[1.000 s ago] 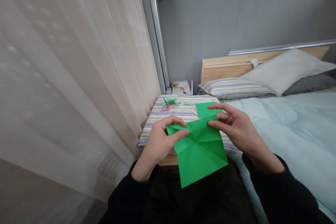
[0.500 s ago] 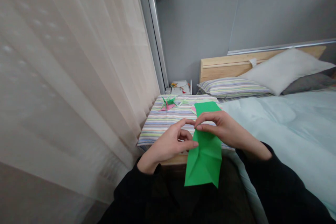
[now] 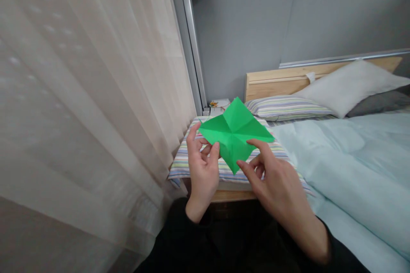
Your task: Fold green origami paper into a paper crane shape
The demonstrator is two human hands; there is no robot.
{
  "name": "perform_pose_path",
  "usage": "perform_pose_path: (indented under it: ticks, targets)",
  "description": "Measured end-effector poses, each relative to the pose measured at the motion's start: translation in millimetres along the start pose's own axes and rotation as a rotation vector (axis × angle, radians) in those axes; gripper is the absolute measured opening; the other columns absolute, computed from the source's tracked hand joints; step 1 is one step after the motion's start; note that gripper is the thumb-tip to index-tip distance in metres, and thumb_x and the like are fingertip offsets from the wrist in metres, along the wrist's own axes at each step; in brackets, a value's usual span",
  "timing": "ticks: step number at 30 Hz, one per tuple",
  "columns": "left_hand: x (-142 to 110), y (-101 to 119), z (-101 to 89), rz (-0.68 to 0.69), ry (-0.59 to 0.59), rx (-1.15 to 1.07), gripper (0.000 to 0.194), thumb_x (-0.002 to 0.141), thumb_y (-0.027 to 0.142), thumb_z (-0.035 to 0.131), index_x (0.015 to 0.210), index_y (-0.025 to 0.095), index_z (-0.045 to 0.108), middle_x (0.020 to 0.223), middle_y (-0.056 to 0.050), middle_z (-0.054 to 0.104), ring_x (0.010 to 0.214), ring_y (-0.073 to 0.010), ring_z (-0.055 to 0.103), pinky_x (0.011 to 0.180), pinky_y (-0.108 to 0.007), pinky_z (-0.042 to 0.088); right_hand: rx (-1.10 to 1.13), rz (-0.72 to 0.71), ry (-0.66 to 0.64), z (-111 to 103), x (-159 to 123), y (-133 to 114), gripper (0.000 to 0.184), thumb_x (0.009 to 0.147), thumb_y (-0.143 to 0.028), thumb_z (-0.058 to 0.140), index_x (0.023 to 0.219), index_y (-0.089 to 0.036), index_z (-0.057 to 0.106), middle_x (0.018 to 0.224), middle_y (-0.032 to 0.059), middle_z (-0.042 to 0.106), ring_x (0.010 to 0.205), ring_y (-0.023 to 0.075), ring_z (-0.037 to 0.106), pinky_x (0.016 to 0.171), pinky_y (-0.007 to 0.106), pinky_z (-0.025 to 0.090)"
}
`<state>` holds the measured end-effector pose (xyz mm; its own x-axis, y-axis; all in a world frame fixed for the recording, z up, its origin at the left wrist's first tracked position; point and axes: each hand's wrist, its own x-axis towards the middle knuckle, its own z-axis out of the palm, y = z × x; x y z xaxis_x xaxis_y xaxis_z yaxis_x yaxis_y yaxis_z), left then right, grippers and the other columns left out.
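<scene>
A creased green paper square [image 3: 235, 132] is held up like a diamond in front of me, above a striped cloth [image 3: 192, 158]. My left hand [image 3: 202, 170] pinches its left corner between thumb and fingers. My right hand [image 3: 272, 183] grips its lower right edge with fingertips. The paper hides the folded paper figures that lay on the cloth behind it.
A sheer curtain [image 3: 83, 94] hangs close on the left. A bed with a pale blue duvet [image 3: 352, 158], a striped pillow [image 3: 285, 106], a white pillow [image 3: 349, 85] and a wooden headboard [image 3: 272, 81] fills the right. A small box [image 3: 219, 104] sits by the wall.
The green paper was folded narrow and hanging down over my lap; it is now spread open as a diamond and lifted higher. Both hands shifted to its left corner and lower edge.
</scene>
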<state>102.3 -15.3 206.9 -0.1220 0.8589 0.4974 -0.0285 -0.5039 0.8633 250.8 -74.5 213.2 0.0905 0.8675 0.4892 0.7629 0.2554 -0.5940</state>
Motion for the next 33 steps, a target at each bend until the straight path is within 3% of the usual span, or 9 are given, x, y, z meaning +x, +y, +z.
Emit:
perform_pose_path:
  ticks: [2, 4, 7, 10, 16, 22, 27, 33]
  targets:
    - [-4, 4, 2.6, 0.029, 0.021, -0.015, 0.06, 0.096, 0.029, 0.06, 0.147, 0.036, 0.028, 0.12, -0.006, 0.061, 0.092, -0.0151, 0.067, 0.079, -0.028, 0.058, 0.103, 0.022, -0.019, 6, 0, -4, 0.053, 0.094, -0.045, 0.062, 0.139, -0.021, 0.048, 0.073, 0.0024, 0.073, 0.062, 0.0253, 0.069, 0.059, 0.035, 0.047]
    - [-8, 6, 3.2, 0.042, 0.032, -0.02, 0.051, 0.097, 0.03, 0.059, 0.142, 0.035, 0.037, 0.126, -0.006, 0.06, 0.089, -0.014, 0.067, 0.077, -0.027, 0.058, 0.261, 0.026, 0.0, 12, 1, -6, 0.055, 0.093, -0.042, 0.065, 0.141, -0.022, 0.046, 0.079, 0.0034, 0.074, 0.064, 0.024, 0.07, 0.059, 0.034, 0.052]
    - [-12, 6, 1.5, 0.074, 0.034, 0.049, 0.025, 0.096, 0.029, 0.061, 0.121, 0.027, 0.062, 0.116, -0.004, 0.066, 0.087, -0.0129, 0.066, 0.076, -0.024, 0.056, 0.489, 0.018, 0.094, 20, 3, -4, 0.052, 0.091, -0.036, 0.068, 0.137, -0.025, 0.048, 0.096, 0.0066, 0.074, 0.073, 0.0223, 0.072, 0.062, 0.035, 0.059]
    - [-12, 6, -0.9, 0.108, -0.008, 0.069, 0.016, 0.092, 0.026, 0.066, 0.106, 0.022, 0.072, 0.104, -0.003, 0.072, 0.089, -0.0138, 0.068, 0.079, -0.023, 0.056, 0.619, 0.014, 0.149, 27, 4, -1, 0.046, 0.089, -0.032, 0.071, 0.132, -0.027, 0.053, 0.104, 0.0064, 0.073, 0.076, 0.022, 0.073, 0.066, 0.037, 0.063]
    - [-7, 7, -3.3, 0.102, -0.022, 0.048, 0.019, 0.085, 0.024, 0.075, 0.102, 0.02, 0.079, 0.094, -0.004, 0.079, 0.084, -0.0148, 0.072, 0.077, -0.024, 0.058, 0.827, 0.064, 0.131, 28, 6, 1, 0.038, 0.086, -0.03, 0.074, 0.122, -0.028, 0.061, 0.083, -0.0007, 0.071, 0.062, 0.0175, 0.07, 0.053, 0.031, 0.064]
    - [-6, 9, -4.2, 0.032, 0.041, -0.001, 0.014, 0.078, 0.024, 0.08, 0.092, 0.02, 0.081, 0.081, -0.002, 0.079, 0.07, -0.0124, 0.072, 0.067, -0.02, 0.058, 0.889, 0.084, 0.138, 26, 6, -3, 0.033, 0.085, -0.03, 0.075, 0.115, -0.025, 0.063, 0.074, -0.0024, 0.069, 0.058, 0.0161, 0.068, 0.051, 0.029, 0.062]
    - [-9, 13, 0.4, 0.019, 0.114, -0.025, 0.014, 0.074, 0.026, 0.084, 0.086, 0.02, 0.08, 0.071, 0.0, 0.077, 0.059, -0.0114, 0.07, 0.058, -0.019, 0.058, 0.876, 0.066, 0.17, 31, 3, -7, 0.036, 0.077, -0.029, 0.083, 0.111, -0.026, 0.069, 0.093, 0.0015, 0.074, 0.075, 0.018, 0.071, 0.063, 0.031, 0.062]
    - [-13, 8, 4.7, 0.018, 0.12, -0.08, 0.017, 0.074, 0.027, 0.084, 0.089, 0.019, 0.079, 0.079, -0.002, 0.078, 0.071, -0.0155, 0.075, 0.07, -0.025, 0.063, 0.789, 0.073, 0.323, 31, 5, -6, 0.018, 0.079, -0.025, 0.081, 0.096, -0.023, 0.078, 0.08, 0.0008, 0.074, 0.075, 0.0184, 0.07, 0.068, 0.032, 0.058]
